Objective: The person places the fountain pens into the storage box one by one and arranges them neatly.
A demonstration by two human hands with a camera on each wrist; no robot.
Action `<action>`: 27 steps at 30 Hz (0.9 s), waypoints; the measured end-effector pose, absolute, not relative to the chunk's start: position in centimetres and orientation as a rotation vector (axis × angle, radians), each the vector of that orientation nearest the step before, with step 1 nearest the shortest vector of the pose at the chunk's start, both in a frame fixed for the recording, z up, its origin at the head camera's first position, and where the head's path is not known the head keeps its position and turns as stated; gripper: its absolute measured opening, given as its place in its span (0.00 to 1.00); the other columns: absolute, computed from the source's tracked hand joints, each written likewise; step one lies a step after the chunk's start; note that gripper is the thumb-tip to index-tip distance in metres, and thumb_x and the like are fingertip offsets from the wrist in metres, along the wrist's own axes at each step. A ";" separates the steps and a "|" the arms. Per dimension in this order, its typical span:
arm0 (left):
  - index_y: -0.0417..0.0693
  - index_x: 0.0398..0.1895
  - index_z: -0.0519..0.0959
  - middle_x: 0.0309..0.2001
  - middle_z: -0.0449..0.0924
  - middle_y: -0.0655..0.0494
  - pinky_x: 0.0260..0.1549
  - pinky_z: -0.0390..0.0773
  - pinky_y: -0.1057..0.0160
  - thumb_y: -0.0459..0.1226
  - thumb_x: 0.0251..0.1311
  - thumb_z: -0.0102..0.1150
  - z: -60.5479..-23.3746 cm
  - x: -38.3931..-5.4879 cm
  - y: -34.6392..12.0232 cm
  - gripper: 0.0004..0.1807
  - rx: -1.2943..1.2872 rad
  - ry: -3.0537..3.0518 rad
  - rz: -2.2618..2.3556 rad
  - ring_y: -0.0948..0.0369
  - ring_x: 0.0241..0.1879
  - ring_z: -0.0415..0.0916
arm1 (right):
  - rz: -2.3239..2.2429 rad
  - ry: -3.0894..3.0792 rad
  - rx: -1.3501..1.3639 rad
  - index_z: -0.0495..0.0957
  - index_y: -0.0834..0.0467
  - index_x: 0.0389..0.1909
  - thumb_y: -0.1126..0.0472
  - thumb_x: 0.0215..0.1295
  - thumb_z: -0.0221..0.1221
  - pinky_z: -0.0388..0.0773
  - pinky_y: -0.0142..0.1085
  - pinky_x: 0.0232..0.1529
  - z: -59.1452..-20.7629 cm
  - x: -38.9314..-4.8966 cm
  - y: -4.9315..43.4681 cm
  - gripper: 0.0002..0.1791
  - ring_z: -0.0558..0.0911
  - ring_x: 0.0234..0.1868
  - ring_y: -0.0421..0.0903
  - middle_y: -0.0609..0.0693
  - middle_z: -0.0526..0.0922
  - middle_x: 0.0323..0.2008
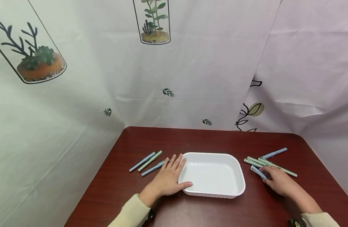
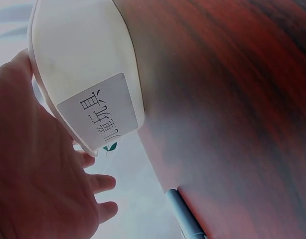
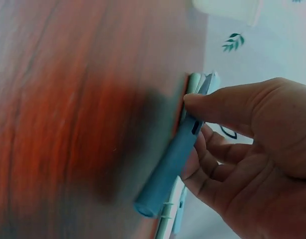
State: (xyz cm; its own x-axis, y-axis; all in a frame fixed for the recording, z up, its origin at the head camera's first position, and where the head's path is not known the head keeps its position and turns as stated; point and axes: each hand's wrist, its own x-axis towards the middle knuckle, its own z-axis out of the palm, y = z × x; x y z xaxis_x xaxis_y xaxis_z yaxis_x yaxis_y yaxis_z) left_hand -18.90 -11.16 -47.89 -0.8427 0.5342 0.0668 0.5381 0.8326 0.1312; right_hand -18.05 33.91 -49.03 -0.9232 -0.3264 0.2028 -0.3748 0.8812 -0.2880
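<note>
Between right-hand fingertips (image 3: 197, 104), blue pen (image 3: 169, 166)

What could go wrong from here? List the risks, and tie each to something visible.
1. The right hand pinches a blue pen close beside green pens; lifting it could nudge or roll them.
2. That grip looks off-centre in the right wrist view, so the pen might swing or slip.
3. The left hand touches the left end of the white plastic tray; a push there could slide it.
</note>
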 end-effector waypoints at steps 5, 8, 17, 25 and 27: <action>0.49 0.82 0.52 0.82 0.45 0.48 0.74 0.50 0.39 0.73 0.63 0.43 -48.0 -18.9 -11.2 0.54 -0.871 -2.993 -0.235 0.44 0.79 0.45 | 0.771 -2.940 0.448 0.79 0.61 0.45 0.68 0.55 0.71 0.72 0.34 0.31 -48.1 -17.7 33.6 0.17 0.73 0.29 0.31 0.42 0.79 0.29; 0.49 0.82 0.51 0.82 0.45 0.48 0.74 0.49 0.39 0.73 0.63 0.44 -48.0 -18.9 -11.2 0.54 -0.874 -2.999 -0.248 0.44 0.80 0.45 | 0.890 -2.960 0.381 0.78 0.63 0.49 0.66 0.57 0.71 0.71 0.32 0.30 -47.5 -17.5 33.4 0.19 0.72 0.28 0.30 0.44 0.78 0.29; 0.50 0.82 0.51 0.82 0.44 0.47 0.74 0.49 0.39 0.73 0.61 0.46 -47.7 -18.9 -11.2 0.55 -0.885 -3.013 -0.259 0.44 0.80 0.43 | 1.412 -2.968 0.265 0.70 0.71 0.61 0.61 0.63 0.69 0.79 0.34 0.30 -46.0 -17.1 32.6 0.30 0.78 0.30 0.37 0.54 0.81 0.35; 0.47 0.82 0.51 0.82 0.45 0.45 0.73 0.50 0.37 0.73 0.61 0.46 -47.5 -18.8 -11.2 0.56 -0.901 -2.998 -0.269 0.42 0.79 0.44 | 1.757 -2.837 0.215 0.62 0.73 0.67 0.63 0.67 0.65 0.85 0.42 0.31 -45.1 -16.7 31.1 0.34 0.82 0.31 0.42 0.57 0.82 0.37; 0.47 0.82 0.51 0.82 0.45 0.45 0.73 0.51 0.37 0.73 0.61 0.47 -47.5 -18.8 -11.2 0.56 -0.904 -2.995 -0.261 0.42 0.79 0.45 | 1.791 -2.810 0.209 0.62 0.73 0.67 0.63 0.68 0.65 0.85 0.42 0.31 -45.0 -16.6 30.6 0.33 0.82 0.31 0.42 0.57 0.81 0.37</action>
State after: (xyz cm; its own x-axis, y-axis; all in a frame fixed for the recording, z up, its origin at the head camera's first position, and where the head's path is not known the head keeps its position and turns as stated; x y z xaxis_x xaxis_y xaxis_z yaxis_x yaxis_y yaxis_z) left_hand -18.81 -11.22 -47.53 -0.8341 0.5494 0.0504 0.5498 0.8202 0.1581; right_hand -16.60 30.60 -44.98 -0.9730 -0.2091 -0.0982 0.0008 0.4221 -0.9066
